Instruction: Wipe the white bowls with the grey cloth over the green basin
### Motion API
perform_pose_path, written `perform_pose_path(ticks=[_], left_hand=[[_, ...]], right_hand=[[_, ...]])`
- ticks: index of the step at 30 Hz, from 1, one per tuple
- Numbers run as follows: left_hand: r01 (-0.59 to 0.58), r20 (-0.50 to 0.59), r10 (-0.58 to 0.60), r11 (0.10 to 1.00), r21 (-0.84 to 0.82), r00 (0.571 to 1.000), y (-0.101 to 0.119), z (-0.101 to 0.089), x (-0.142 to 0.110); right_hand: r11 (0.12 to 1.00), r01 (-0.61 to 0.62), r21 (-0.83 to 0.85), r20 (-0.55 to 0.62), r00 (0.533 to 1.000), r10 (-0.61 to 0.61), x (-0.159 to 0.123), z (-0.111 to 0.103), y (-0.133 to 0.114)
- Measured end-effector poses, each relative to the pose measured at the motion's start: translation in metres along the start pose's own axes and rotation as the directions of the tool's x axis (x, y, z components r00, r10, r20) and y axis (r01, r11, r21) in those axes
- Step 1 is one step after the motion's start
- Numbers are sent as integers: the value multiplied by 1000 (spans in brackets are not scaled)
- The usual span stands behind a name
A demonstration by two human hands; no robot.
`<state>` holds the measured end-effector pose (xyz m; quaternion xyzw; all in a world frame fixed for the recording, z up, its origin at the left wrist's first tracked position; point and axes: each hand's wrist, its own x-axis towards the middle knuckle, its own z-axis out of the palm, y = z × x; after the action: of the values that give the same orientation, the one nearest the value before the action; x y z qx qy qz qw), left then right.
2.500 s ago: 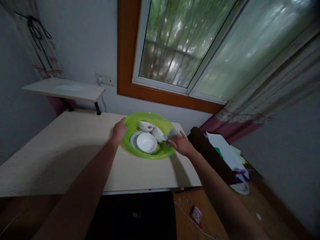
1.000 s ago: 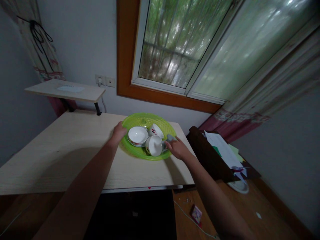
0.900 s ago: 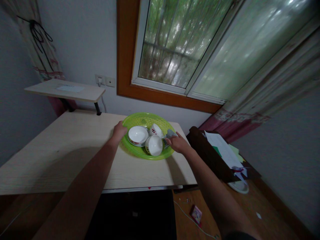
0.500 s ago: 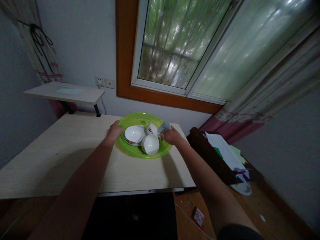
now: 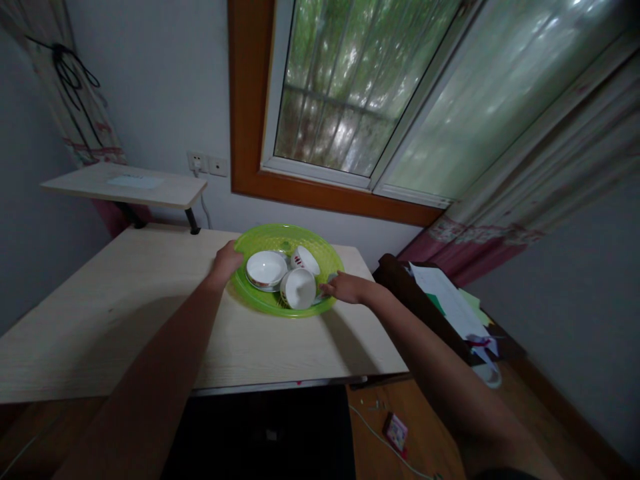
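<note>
A bright green plastic basin [image 5: 260, 237] rests on the pale wooden table. Inside it are a white bowl [image 5: 267, 268] on the left, standing upright on what looks like a plate, and two white bowls tilted on their sides, one nearer [image 5: 299, 289] and one behind [image 5: 305, 260]. My left hand [image 5: 227, 260] grips the basin's left rim, its fingers closed. At the right side, my right hand [image 5: 346, 287] reaches over the rim, closed on a grey cloth [image 5: 333, 276]. Most of this cloth is hidden under the hand.
The light wooden table [image 5: 150, 293] carries a small raised shelf [image 5: 165, 190] at back left. A wall and window [image 5: 340, 100] stand behind. To the right is a dark brown box-like item [image 5: 415, 300] with papers. A pink box [image 5: 396, 432] and a white cable lie on the floor.
My right hand has moved slightly down along the basin's right side, and the grey cloth has gone from raised at the rim to mostly under the hand. My left hand keeps its hold.
</note>
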<state>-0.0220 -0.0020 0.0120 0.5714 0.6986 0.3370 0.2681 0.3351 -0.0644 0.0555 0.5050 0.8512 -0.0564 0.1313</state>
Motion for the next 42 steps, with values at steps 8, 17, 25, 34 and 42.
perform_pose_path(ticks=[8,17,25,34,42], left_hand=[[-2,10,2,1000,3,1000,-1,1,2],[13,4,-13,1000,8,1000,-3,1,2],[13,-4,-13,1000,-16,1000,-6,3,5],[-4,-1,4,1000,-19,1000,-1,0,1],[-7,1,7,999,-40,1000,-2,0,0]], right_hand=[[981,-134,-140,-69,990,126,43,-1,26],[982,-139,-129,-115,985,125,53,-1,20],[992,-57,-112,36,997,61,20,-2,6],[995,-58,86,91,995,50,13,-5,20],[987,-101,-128,-77,993,92,35,-3,28]])
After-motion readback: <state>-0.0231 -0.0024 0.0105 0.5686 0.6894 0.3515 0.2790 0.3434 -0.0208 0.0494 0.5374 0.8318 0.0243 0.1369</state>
